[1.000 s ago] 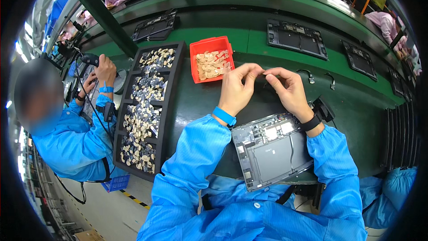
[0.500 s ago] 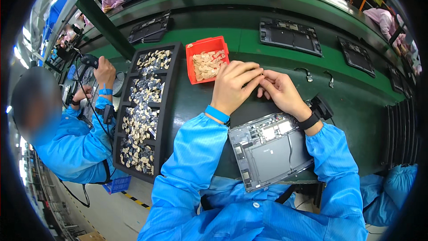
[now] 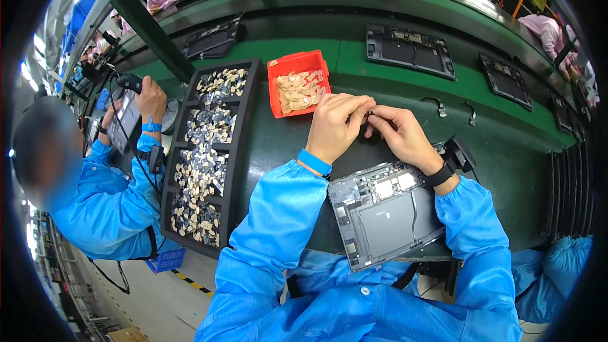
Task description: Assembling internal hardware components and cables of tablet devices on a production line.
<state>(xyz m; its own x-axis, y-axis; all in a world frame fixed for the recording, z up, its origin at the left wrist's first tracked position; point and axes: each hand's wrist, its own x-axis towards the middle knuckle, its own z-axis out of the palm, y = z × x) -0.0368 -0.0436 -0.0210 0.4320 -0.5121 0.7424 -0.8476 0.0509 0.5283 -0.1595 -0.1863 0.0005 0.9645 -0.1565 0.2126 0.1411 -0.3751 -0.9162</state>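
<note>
My left hand (image 3: pixel 335 128) and my right hand (image 3: pixel 408 139) meet fingertip to fingertip above the bench. Both are closed in a pinch around a tiny dark piece, mostly hidden by the fingers and too small to name. Below them an opened tablet-like device (image 3: pixel 386 221) lies tilted at the bench's near edge, its circuit boards and grey inner plate exposed. My right wrist is over its far right corner. Just beyond my left hand stands a red bin (image 3: pixel 274 96) holding small beige pieces (image 3: pixel 297 92).
A long black compartment tray (image 3: pixel 238 145) full of small beige and dark parts stands at left. Two short cables (image 3: pixel 472 114) lie beyond my right hand. More opened devices (image 3: pixel 411 50) sit on the green strip. A co-worker (image 3: pixel 104 183) in blue works at left; dark panels (image 3: pixel 570 193) stand at right.
My left hand's fingers have curled in more tightly, and my right fingers have bent toward them. The hands stay together above the device. The co-worker at left has shifted a flat panel.
</note>
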